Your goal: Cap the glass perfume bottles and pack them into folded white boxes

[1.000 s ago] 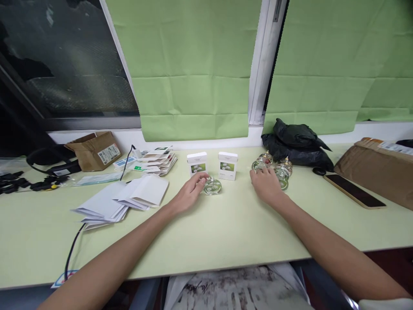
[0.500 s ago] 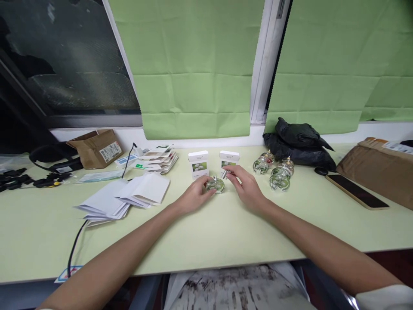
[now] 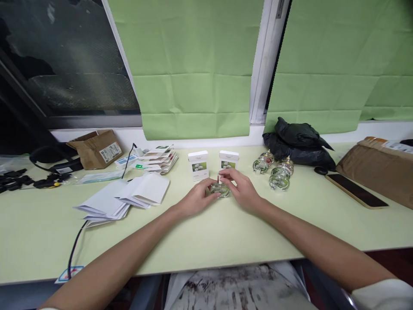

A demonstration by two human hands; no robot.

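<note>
My left hand grips a round clear glass perfume bottle by its left side, low over the pale green table in the middle of the view. Between the thumb and fingers of my right hand is a small silver cap, held upright at the top of the bottle. Whether the cap is fully seated cannot be made out. Just behind my hands stand two white boxes with green pictures, the left box and the right box; my right hand partly covers the right one.
More glass bottles stand to the right, near a black plastic bag. A phone lies beside a large cardboard box. On the left are folded white papers, a stack of cards, and an open cardboard box.
My right hand has brought the silver cap left and down onto the bottle's top, turning it from tilted to upright. The bottle has shifted slightly right and nearer with my left hand.
</note>
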